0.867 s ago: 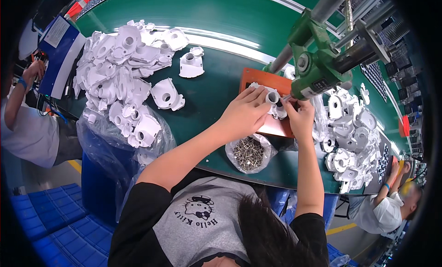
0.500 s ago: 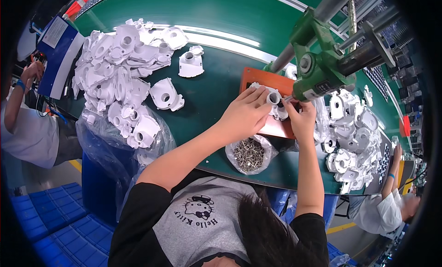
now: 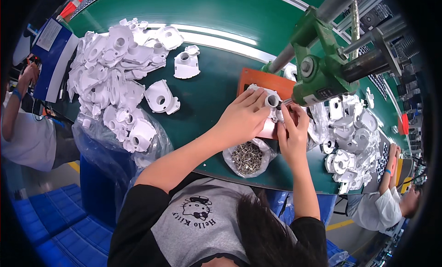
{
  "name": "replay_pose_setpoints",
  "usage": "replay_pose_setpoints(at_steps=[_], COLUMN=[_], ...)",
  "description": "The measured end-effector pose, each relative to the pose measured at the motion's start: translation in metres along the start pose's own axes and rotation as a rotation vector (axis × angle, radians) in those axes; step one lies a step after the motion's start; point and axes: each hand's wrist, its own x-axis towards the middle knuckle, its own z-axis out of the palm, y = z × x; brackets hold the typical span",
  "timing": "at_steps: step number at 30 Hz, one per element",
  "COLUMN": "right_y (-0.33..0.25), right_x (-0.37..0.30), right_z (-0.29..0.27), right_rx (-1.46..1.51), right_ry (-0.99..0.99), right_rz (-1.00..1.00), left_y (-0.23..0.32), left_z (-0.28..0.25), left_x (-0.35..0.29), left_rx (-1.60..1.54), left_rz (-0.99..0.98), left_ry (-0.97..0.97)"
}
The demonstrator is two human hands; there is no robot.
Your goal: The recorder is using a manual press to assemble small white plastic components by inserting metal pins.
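Observation:
A white plastic housing (image 3: 272,100) with a round tube opening lies on the orange base plate (image 3: 247,77), under the rod of a green press (image 3: 317,73). My left hand (image 3: 244,115) is laid over the housing's left side, fingers curled onto it and holding it. At its right edge, beside a small dark spot, my right hand (image 3: 293,131) grips the housing between thumb and forefinger. Whether anything small sits between those fingertips is hidden. The press rod ends just above the right fingertips.
Close in front stands a clear bag of metal pins (image 3: 247,158). A large heap of white housings (image 3: 110,59) is at left, with two loose ones nearby. More white parts (image 3: 350,142) are piled at right. A co-worker (image 3: 386,198) sits at far right, another person (image 3: 27,129) at left.
My right hand has come down and toward me from the press rod's tip, its fingers now at the housing's right edge. The left hand stays on the housing.

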Motion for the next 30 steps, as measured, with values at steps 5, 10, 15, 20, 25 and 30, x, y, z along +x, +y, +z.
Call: replay_pose_setpoints(at_steps=[5,10,15,20,25,30], right_y=[-0.002,-0.005,-0.001,0.136,0.193,0.113], right_x=[-0.001,0.0,-0.009,0.013,0.248,0.358], right_z=[0.0,0.001,-0.004,-0.067,-0.22,-0.178], right_rx=[-0.042,-0.089,0.11,0.474,0.954,0.755], right_ry=[0.012,-0.01,-0.055,0.515,0.186,-0.072], right_rz=[0.002,0.011,0.078,0.156,0.039,0.016], left_y=[-0.001,0.0,0.0,-0.001,0.007,0.004], left_z=[0.002,0.0,0.003,0.0,0.001,0.0], left_x=[0.001,0.002,-0.001,-0.001,0.008,0.006], left_rx=[-0.009,-0.011,-0.02,0.001,-0.04,0.073], left_rz=[0.016,0.007,0.005,0.037,0.092,0.087], left_ry=[-0.004,-0.005,0.009,0.02,0.038,-0.019])
